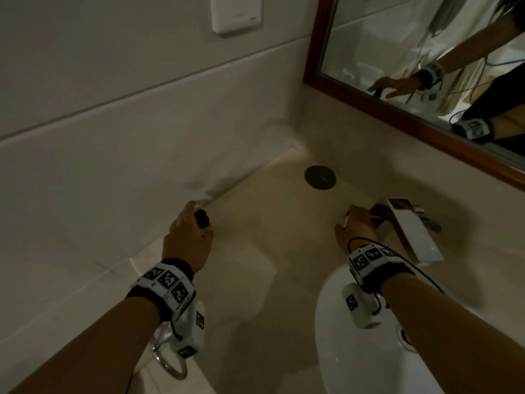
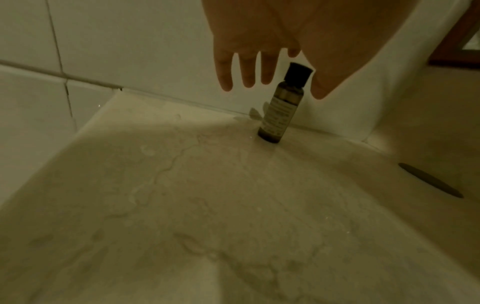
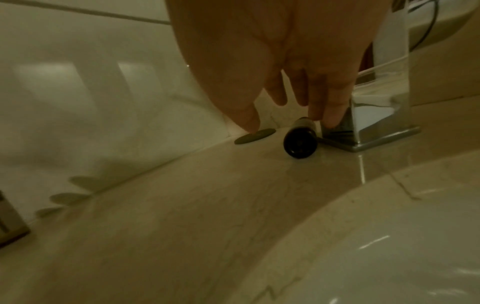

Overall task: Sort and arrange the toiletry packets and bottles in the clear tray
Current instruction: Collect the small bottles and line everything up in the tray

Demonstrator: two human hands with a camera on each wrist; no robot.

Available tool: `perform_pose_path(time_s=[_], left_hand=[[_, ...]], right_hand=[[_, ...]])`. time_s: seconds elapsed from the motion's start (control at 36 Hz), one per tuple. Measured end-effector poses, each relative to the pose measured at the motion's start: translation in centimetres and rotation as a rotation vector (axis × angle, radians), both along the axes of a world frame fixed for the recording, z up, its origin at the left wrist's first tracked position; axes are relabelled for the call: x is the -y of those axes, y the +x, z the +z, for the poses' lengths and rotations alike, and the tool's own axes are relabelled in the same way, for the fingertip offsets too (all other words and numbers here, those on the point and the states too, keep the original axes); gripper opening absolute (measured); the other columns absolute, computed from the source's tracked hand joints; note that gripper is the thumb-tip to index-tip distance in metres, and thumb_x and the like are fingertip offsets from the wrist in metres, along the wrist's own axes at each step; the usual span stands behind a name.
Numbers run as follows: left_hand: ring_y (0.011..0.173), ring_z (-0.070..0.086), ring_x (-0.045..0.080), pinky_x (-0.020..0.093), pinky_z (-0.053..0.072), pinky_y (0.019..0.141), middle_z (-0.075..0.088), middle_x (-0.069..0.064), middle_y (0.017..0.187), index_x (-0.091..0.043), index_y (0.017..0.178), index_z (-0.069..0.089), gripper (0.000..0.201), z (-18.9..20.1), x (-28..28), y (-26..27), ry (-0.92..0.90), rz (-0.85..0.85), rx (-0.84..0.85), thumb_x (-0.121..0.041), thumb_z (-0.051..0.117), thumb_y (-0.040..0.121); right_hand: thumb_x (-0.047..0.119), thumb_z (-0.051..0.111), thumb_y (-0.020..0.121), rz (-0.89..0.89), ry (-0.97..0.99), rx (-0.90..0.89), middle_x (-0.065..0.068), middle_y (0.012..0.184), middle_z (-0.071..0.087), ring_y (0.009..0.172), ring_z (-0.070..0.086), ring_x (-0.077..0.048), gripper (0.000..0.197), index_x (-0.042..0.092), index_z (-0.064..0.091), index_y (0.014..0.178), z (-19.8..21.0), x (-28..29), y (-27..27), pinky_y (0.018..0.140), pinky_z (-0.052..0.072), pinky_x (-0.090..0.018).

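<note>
A small dark bottle (image 2: pixel 279 107) with a black cap (image 1: pixel 201 217) stands upright on the beige counter (image 1: pixel 270 223) against the tiled wall. My left hand (image 2: pixel 281 88) hovers over it with straight, spread fingers and the thumb on the bottle's right side, not closed round it. A second dark bottle (image 3: pixel 301 139) lies on its side beside the tap's base. My right hand (image 3: pixel 291 123) reaches down to it, and two straight fingertips (image 3: pixel 330 119) touch its top. In the head view my right hand (image 1: pixel 350 220) hides that bottle. No clear tray or packets are in view.
A chrome tap (image 1: pixel 409 228) stands right of my right hand, above the white basin (image 1: pixel 355 351). A dark round disc (image 1: pixel 320 177) is set in the counter near the corner. A wood-framed mirror (image 1: pixel 426 66) hangs at the back right. A metal ring (image 1: pixel 170 365) sits below my left wrist.
</note>
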State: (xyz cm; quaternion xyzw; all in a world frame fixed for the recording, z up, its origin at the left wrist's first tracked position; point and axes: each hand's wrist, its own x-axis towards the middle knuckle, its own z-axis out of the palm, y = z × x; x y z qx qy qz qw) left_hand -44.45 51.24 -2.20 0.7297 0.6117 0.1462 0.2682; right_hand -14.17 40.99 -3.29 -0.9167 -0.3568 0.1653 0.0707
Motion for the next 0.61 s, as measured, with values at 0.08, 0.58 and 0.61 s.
perform_pose_path(time_s=[0.08, 0.58, 0.61], left_hand=[[0.116, 0.052, 0.039, 0.049, 0.046, 0.095, 0.051, 0.017, 0.134, -0.019, 0.143, 0.019, 0.061, -0.5, -0.4, 0.1, -0.037, -0.009, 0.028, -0.024, 0.053, 0.092], [0.108, 0.055, 0.034, 0.045, 0.047, 0.097, 0.053, 0.018, 0.124, -0.007, 0.130, 0.038, 0.037, -1.4, -1.6, 1.2, -0.097, -0.104, 0.078, -0.008, 0.048, 0.094], [0.111, 0.054, 0.034, 0.045, 0.046, 0.100, 0.052, 0.018, 0.128, -0.008, 0.131, 0.037, 0.039, -1.5, -1.5, 1.4, -0.110, -0.110, 0.091, -0.006, 0.048, 0.094]], right_hand=[[0.029, 0.047, 0.095, -0.035, -0.046, -0.021, -0.016, 0.153, 0.017, 0.140, 0.022, -0.034, 0.067, 0.006, 0.014, 0.147, -0.4, -0.5, 0.6, 0.115, 0.023, -0.046], [0.014, 0.043, 0.092, 0.022, -0.120, -0.027, -0.016, 0.122, 0.046, 0.106, 0.053, -0.038, 0.033, 0.017, 0.037, 0.125, -0.5, -2.2, -0.1, 0.096, 0.043, -0.050], [0.013, 0.041, 0.093, 0.027, -0.091, -0.063, -0.016, 0.123, 0.046, 0.106, 0.052, -0.037, 0.032, 0.017, 0.038, 0.125, -0.5, -1.9, -0.2, 0.094, 0.045, -0.047]])
